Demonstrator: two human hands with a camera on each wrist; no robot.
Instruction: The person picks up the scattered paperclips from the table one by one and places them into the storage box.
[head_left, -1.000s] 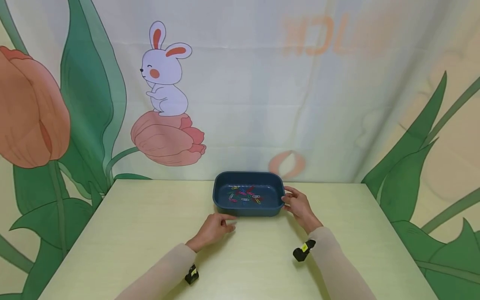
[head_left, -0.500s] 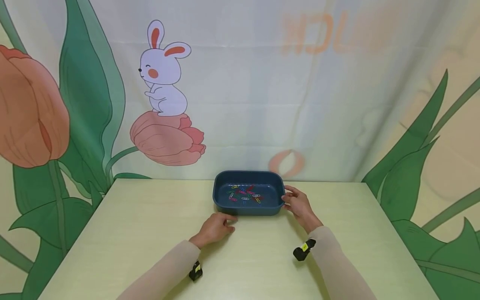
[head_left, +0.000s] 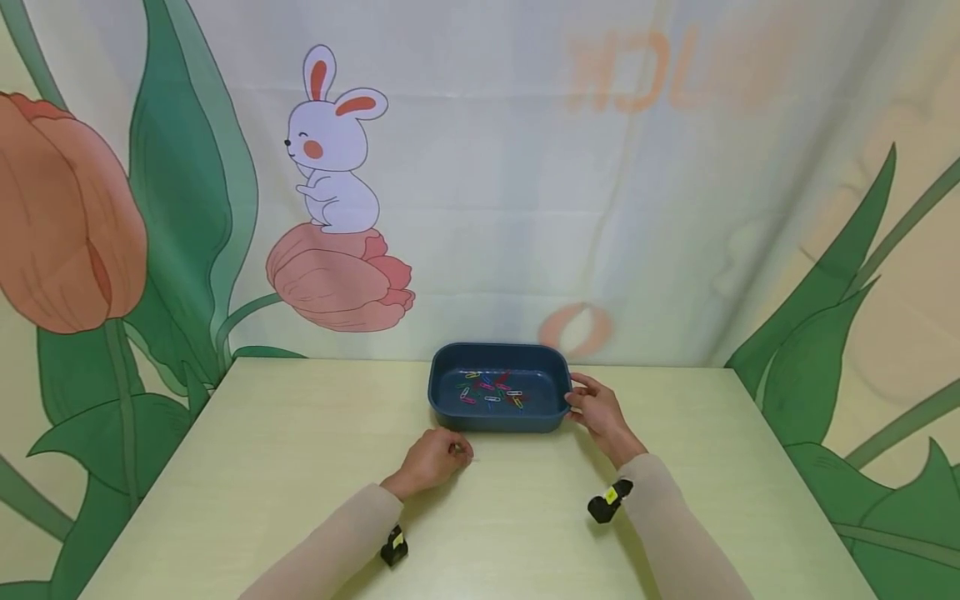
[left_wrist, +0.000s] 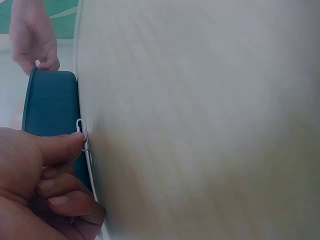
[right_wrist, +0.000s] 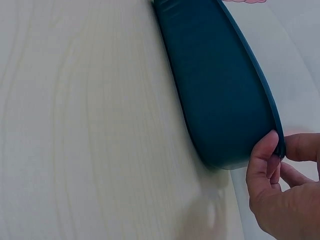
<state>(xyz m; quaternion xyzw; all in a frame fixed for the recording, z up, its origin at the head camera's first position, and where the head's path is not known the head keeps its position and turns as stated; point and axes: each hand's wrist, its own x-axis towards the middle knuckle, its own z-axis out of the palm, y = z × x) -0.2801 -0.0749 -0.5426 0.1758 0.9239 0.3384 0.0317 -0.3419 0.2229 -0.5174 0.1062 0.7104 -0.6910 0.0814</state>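
Note:
A dark blue rectangular bin (head_left: 498,423) sits at the far side of the table, with several coloured paper clips (head_left: 487,387) scattered on its floor. At its right end my right hand (head_left: 597,415) grips the rim between thumb and fingers, as the right wrist view shows up close. Just in front of the bin's left half is my left hand (head_left: 431,461), fingers curled. Its thumb lies against a white paper clip (left_wrist: 80,125) in the left wrist view, pinching it close to the tabletop. The far side of that pinch is hidden.
The pale wood-grain table (head_left: 300,433) extends around the bin. Behind it hangs a cloth backdrop (head_left: 480,208) printed with a rabbit, tulips and leaves. A small black camera sits at each wrist.
My left hand's outstretched index finger has curled in, and the white paper clip is now pinched. My right hand stays on the bin's rim, and the bin has not moved.

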